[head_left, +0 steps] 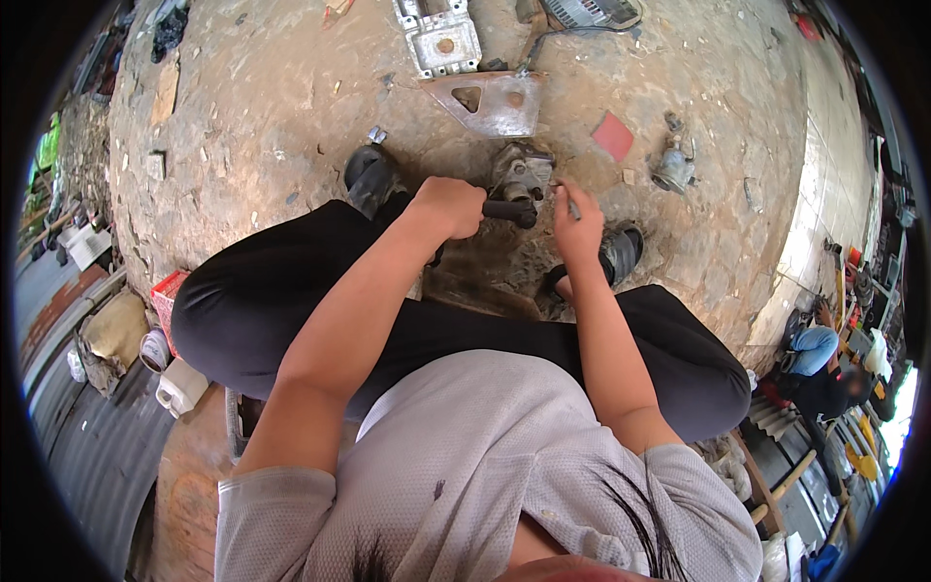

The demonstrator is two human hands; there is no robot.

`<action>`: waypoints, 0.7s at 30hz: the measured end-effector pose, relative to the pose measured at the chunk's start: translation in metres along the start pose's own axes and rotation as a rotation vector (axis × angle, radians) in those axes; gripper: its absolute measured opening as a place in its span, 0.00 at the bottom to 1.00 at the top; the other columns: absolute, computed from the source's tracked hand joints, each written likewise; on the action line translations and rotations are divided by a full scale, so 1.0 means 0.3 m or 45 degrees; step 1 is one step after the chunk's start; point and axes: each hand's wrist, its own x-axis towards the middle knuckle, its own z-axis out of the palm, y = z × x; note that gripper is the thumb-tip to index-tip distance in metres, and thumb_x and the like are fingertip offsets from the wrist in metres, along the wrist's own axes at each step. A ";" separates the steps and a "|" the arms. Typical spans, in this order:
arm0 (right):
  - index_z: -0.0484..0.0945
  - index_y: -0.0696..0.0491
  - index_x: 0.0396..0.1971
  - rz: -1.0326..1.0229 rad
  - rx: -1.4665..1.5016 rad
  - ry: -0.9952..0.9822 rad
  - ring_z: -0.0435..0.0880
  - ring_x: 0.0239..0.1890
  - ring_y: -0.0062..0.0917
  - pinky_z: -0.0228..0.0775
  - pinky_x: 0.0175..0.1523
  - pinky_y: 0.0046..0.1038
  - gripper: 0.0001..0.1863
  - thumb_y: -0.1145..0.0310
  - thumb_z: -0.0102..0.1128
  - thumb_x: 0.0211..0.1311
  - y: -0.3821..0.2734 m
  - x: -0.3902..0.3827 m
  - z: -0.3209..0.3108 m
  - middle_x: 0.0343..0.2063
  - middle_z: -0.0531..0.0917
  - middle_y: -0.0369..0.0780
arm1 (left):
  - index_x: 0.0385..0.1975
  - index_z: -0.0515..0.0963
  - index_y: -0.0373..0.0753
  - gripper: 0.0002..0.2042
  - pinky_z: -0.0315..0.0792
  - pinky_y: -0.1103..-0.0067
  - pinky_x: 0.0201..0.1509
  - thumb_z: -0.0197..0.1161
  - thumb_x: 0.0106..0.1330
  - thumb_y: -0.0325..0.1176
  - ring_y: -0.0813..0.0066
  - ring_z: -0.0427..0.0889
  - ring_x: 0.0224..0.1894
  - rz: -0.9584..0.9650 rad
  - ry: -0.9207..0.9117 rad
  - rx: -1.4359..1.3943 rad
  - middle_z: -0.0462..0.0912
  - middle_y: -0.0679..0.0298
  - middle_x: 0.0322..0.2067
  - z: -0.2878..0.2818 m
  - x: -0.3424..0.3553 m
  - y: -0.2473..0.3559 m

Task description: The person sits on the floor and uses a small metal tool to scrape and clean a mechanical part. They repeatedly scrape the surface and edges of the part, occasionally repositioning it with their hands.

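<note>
Light grey textured shirt (465, 456) fills the bottom of the head view, nearest the camera, with black cloth trousers (281, 281) spread across the middle. At the frame's upper centre, a grey, rough-cast metal part (522, 167) sits on the brown stony floor (242, 126). The left hand (451, 207) is closed in a fist around a black, stubby hammer-like tool (510, 210), its thick end just below the part. The right hand (579, 231), fingers curled and pinching, grips a thin grey metal piece (574, 210) at the part's right side.

The step in hand looks like working on the part with both tools; the next move seems to call for a steady right grip and a controlled left wrist.

Black sandals (371, 179) flank the part, limiting sideways swing. Above, a silvery triangular metal plate (493, 107) lies close; a flat red square (613, 136) lies to the right. Bare floor opens at upper left.
</note>
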 end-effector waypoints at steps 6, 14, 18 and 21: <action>0.88 0.48 0.47 -0.209 -0.101 -0.287 0.86 0.44 0.40 0.73 0.48 0.44 0.09 0.66 0.67 0.70 -0.063 -0.005 -0.014 0.39 0.91 0.41 | 0.49 0.81 0.41 0.13 0.80 0.56 0.53 0.60 0.77 0.43 0.50 0.88 0.50 -0.011 -0.010 -0.017 0.89 0.54 0.43 -0.007 -0.001 0.002; 0.89 0.49 0.45 -0.217 0.096 -0.117 0.86 0.40 0.44 0.78 0.45 0.43 0.09 0.69 0.65 0.71 -0.022 0.025 -0.022 0.39 0.91 0.44 | 0.49 0.82 0.41 0.14 0.80 0.56 0.52 0.60 0.77 0.43 0.50 0.88 0.50 -0.002 0.009 0.004 0.89 0.54 0.43 0.005 0.003 -0.004; 0.89 0.51 0.46 0.019 0.049 -0.144 0.86 0.39 0.45 0.79 0.45 0.42 0.09 0.71 0.65 0.70 -0.019 0.009 -0.033 0.38 0.90 0.45 | 0.50 0.82 0.41 0.14 0.80 0.56 0.52 0.60 0.77 0.43 0.50 0.88 0.49 0.022 -0.002 0.008 0.89 0.54 0.43 -0.001 0.010 -0.002; 0.89 0.54 0.46 0.334 0.190 -0.023 0.87 0.40 0.45 0.79 0.46 0.42 0.09 0.71 0.67 0.69 0.003 0.033 -0.041 0.38 0.90 0.47 | 0.49 0.82 0.41 0.14 0.80 0.56 0.52 0.60 0.77 0.43 0.51 0.88 0.50 0.005 0.001 0.007 0.89 0.55 0.43 0.005 0.004 -0.004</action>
